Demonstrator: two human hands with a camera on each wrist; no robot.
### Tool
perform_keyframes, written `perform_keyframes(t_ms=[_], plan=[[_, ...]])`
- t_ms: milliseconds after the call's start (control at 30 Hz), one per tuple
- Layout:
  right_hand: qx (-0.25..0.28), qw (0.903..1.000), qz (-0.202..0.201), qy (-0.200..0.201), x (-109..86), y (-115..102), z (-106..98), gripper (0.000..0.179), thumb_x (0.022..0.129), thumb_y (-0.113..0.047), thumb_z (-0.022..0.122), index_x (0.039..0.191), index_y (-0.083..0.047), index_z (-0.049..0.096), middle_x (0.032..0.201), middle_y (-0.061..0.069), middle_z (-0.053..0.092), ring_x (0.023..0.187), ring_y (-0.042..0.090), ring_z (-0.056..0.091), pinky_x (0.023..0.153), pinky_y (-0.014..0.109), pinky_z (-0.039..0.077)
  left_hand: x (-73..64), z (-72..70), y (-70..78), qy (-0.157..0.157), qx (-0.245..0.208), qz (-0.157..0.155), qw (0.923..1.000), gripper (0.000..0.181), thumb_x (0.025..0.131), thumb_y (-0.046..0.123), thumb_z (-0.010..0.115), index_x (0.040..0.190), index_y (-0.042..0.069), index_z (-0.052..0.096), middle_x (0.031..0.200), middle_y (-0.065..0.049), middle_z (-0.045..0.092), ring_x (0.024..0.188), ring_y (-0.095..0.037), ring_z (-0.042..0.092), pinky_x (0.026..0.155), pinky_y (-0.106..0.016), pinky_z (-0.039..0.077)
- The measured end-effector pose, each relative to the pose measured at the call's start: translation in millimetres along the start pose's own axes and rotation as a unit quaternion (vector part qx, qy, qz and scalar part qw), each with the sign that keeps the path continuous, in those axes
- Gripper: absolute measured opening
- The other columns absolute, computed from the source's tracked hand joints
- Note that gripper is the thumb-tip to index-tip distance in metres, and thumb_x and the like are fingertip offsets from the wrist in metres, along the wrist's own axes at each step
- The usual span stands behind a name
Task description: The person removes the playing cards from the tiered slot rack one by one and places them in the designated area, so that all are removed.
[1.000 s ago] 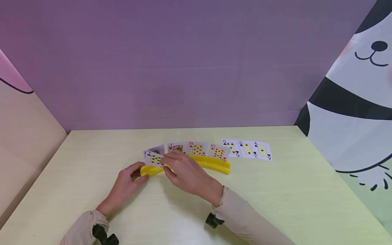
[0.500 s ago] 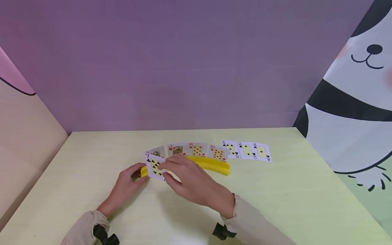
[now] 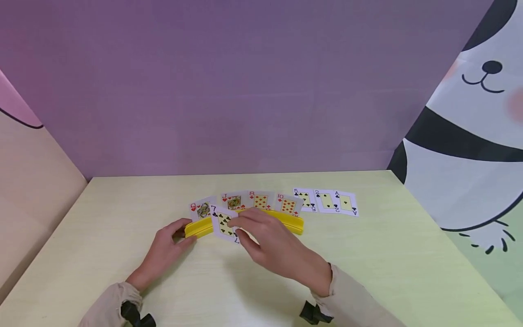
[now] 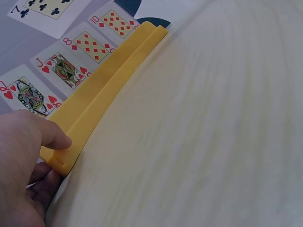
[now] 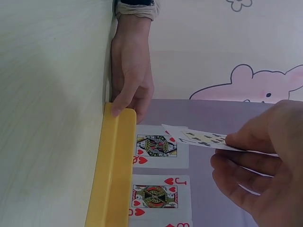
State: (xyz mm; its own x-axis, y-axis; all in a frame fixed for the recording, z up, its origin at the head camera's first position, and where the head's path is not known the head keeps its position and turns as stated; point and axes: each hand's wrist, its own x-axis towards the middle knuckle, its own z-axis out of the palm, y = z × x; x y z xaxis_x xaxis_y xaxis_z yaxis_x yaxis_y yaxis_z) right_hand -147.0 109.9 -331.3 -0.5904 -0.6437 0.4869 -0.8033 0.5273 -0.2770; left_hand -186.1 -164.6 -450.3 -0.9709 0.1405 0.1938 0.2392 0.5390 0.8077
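My right hand [image 3: 273, 240] pinches a seven of clubs [image 3: 222, 222] between thumb and fingers, in front of a curved yellow card holder [image 3: 286, 221]. In the right wrist view the card is seen nearly edge-on, clear of the holder. With thumb in front and fingers behind, my left hand [image 3: 163, 250] grips the holder's left end. Standing in the holder are a queen of hearts [image 4: 29, 97], a jack of hearts [image 4: 61, 68], an eight of diamonds [image 4: 89, 46] and a ten of diamonds [image 4: 115, 22].
Behind the holder's right end, a five of clubs [image 3: 304, 198], a two of clubs [image 3: 325, 200] and an ace of clubs [image 3: 345, 202] lie in a row on the pale wooden table [image 3: 388, 254]. A purple backdrop [image 3: 245, 91] rises at the table's far edge.
The seven of clubs has come away from the holder's left end, turned more upright, and moved right with my right hand, uncovering the queen. My left hand keeps its grip.
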Motion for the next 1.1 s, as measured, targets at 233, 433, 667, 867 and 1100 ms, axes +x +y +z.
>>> perform_keyframes(t_ms=[233, 433, 667, 867, 1100], plan=[[-0.018, 0.9998, 0.001, 0.007, -3.9, 3.2, -2.3, 0.019, 0.092, -0.006, 0.067, 0.111, -0.009, 0.070, 0.112, 0.001, 0.067, 0.108, 0.017, 0.061, 0.094, 0.029, 0.052, -0.3, -1.4, -0.6, 0.003, 0.010, -0.006, 0.9999, 0.039, 0.089, 0.007, 0.073, 0.126, 0.003, 0.063, 0.121, -0.010, 0.065, 0.100, -0.022, 0.060, 0.090, -0.034, 0.053], [-0.035, 0.9988, -0.010, 0.033, -8.3, 8.4, -9.0, 0.020, 0.090, -0.004, 0.070, 0.110, -0.008, 0.070, 0.110, 0.001, 0.067, 0.106, 0.016, 0.062, 0.090, 0.027, 0.053, 0.1, -0.9, -1.4, 0.003, 0.009, -0.008, 0.9999, 0.039, 0.090, 0.008, 0.073, 0.127, 0.003, 0.063, 0.122, -0.011, 0.065, 0.100, -0.022, 0.060, 0.090, -0.035, 0.053], [-0.029, 0.9976, -0.011, 0.062, -15.1, 15.5, -17.2, 0.022, 0.087, 0.000, 0.072, 0.108, -0.007, 0.071, 0.108, 0.002, 0.067, 0.102, 0.016, 0.064, 0.086, 0.027, 0.055, 0.4, -1.4, -0.4, 0.003, 0.007, 0.005, 1.0000, 0.037, 0.089, 0.006, 0.072, 0.125, 0.002, 0.063, 0.119, -0.011, 0.066, 0.099, -0.022, 0.061, 0.089, -0.034, 0.054], [-0.017, 0.9980, 0.007, 0.061, -19.3, 18.3, -18.9, 0.023, 0.086, 0.001, 0.072, 0.108, -0.006, 0.072, 0.109, 0.003, 0.068, 0.097, 0.015, 0.064, 0.082, 0.027, 0.056, -2.5, -4.3, -0.4, 0.001, 0.012, 0.002, 0.9999, 0.037, 0.089, 0.006, 0.073, 0.125, 0.002, 0.064, 0.120, -0.011, 0.066, 0.099, -0.022, 0.061, 0.089, -0.034, 0.054], [-0.004, 0.9973, 0.039, 0.063, -17.3, 28.3, -30.3, 0.021, 0.089, -0.001, 0.070, 0.109, -0.005, 0.071, 0.111, 0.004, 0.068, 0.093, 0.015, 0.064, 0.080, 0.028, 0.057, -6.9, -9.7, 1.9, 0.004, 0.013, -0.012, 0.9998, 0.039, 0.089, 0.008, 0.073, 0.126, 0.003, 0.063, 0.119, -0.011, 0.065, 0.098, -0.022, 0.059, 0.089, -0.032, 0.054]])
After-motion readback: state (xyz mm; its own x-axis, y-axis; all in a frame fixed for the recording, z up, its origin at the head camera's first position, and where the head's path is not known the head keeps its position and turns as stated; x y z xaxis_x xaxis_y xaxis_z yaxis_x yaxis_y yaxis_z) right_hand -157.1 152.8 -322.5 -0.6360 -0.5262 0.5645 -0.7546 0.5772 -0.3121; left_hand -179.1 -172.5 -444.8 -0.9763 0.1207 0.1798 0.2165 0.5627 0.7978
